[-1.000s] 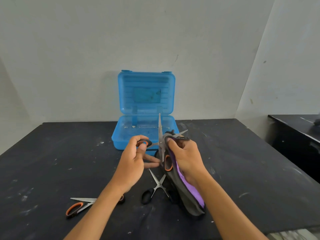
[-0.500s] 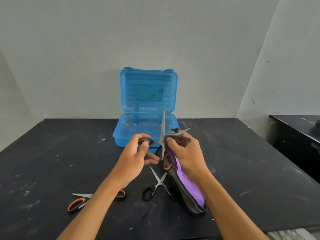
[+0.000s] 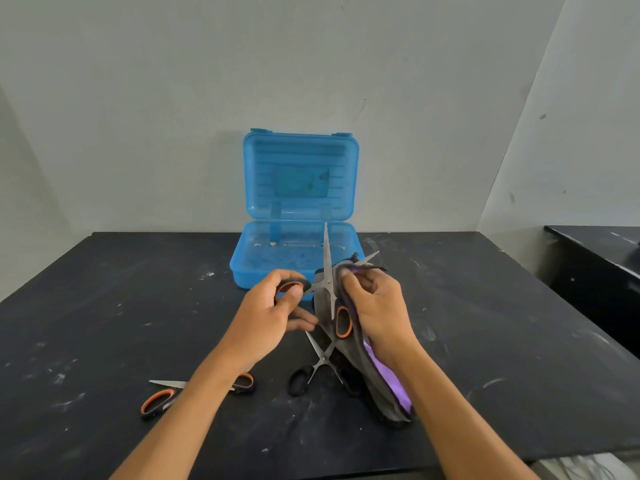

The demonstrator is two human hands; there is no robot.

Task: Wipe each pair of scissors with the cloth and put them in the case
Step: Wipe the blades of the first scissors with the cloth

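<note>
left hand (image 3: 273, 315) pinches orange-handled scissors (image 3: 327, 282), blades spread | right hand (image 3: 375, 306) grips cloth (image 3: 374, 372) | blue case (image 3: 346, 233) open just behind | counter (image 3: 502, 341) bare rightward

The open case (image 3: 298, 268) sat at the table's (image 3: 104, 306) back. In front of it I held spread scissors (image 3: 327, 271) against the cloth (image 3: 377, 382); small scissors (image 3: 320, 362) lay nearer me, another pair (image 3: 162, 398) further left.
</note>
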